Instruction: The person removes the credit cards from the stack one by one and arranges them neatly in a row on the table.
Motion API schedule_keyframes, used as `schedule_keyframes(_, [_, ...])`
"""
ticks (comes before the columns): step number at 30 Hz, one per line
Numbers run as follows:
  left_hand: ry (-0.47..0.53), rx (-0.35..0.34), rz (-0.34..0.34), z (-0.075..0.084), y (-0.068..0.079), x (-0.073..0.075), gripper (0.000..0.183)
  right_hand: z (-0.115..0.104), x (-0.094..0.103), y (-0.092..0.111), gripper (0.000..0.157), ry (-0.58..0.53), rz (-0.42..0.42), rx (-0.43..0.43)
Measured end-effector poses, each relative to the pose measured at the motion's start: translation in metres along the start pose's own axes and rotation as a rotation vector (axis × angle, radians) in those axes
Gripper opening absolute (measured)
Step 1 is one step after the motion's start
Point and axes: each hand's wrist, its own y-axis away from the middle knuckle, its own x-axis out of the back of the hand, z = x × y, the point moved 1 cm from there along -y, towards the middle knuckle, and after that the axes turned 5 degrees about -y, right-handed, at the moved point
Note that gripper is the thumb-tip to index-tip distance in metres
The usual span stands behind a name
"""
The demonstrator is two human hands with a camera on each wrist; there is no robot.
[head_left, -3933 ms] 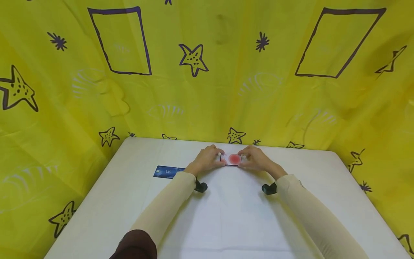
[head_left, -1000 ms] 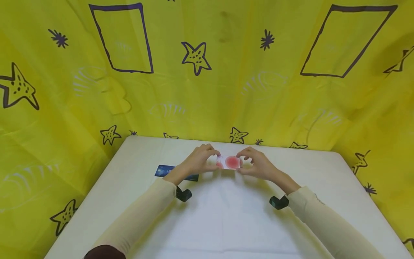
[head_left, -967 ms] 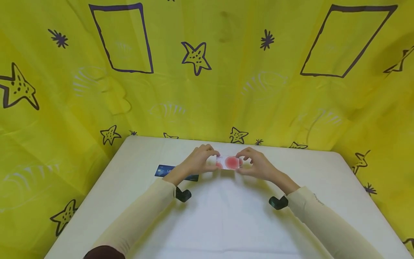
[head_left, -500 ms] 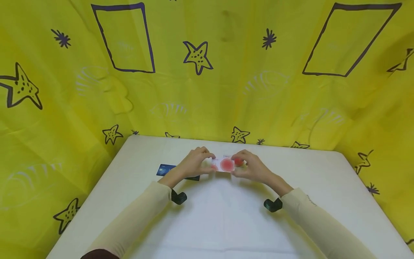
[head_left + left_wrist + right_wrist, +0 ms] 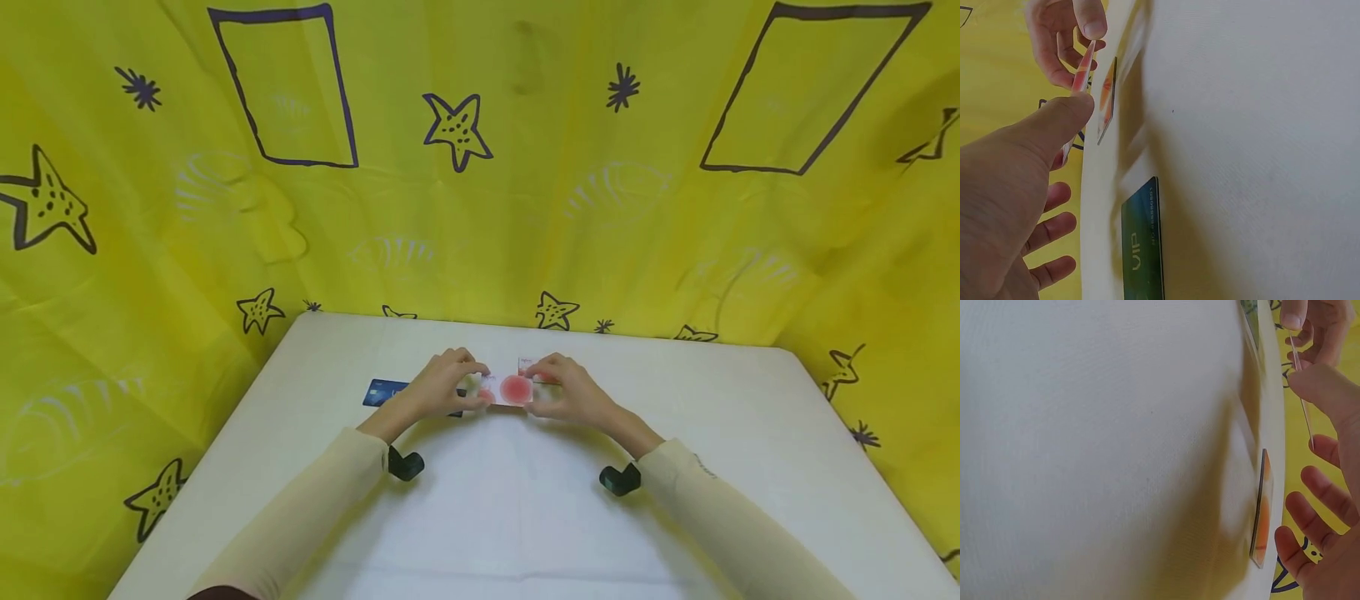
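A small white card (image 5: 516,389) with a red circle is held level between my two hands, just above the table. My left hand (image 5: 444,385) pinches its left end between thumb and index finger, the other fingers loose. At the opposite end, my right hand (image 5: 570,392) pinches the card in the same way. Another card (image 5: 527,364) with similar print lies on the table behind the right hand, partly covered by it. Beneath the left hand lies a blue VIP card (image 5: 384,390), its middle hidden; the left wrist view shows its lettering (image 5: 1136,252).
The white table (image 5: 517,517) ends at a yellow curtain (image 5: 517,225) with starfish drawings. Dark wrist-worn devices sit below the left wrist (image 5: 406,464) and the right wrist (image 5: 620,479).
Both hands have carried the held card left and toward me. Since the oldest frame it has come away from the spot where the other card now shows. The blue card stays put.
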Motion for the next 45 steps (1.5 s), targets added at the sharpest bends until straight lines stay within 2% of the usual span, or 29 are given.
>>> schedule_keyframes(7, [0.011, 0.021, -0.010, -0.005, 0.006, -0.004, 0.047, -0.001, -0.008, -0.001, 0.043, 0.019, -0.018, -0.049])
schedule_keyframes(15, [0.024, 0.037, -0.010, -0.012, 0.013, -0.012, 0.048, 0.000, -0.019, -0.001, 0.040, 0.062, -0.037, -0.038])
schedule_keyframes(27, [-0.003, 0.072, -0.046, -0.013, 0.016, -0.015, 0.049, -0.001, -0.026, -0.002, 0.042, 0.055, -0.059, -0.055])
schedule_keyframes(33, [0.001, 0.080, -0.049, -0.014, 0.018, -0.014, 0.049, -0.003, -0.028, -0.003, 0.045, 0.073, -0.086, -0.093])
schedule_keyframes(45, [-0.030, 0.078, -0.066, -0.015, 0.018, -0.014, 0.048, -0.003, -0.030, -0.003, 0.045, 0.103, -0.077, -0.056])
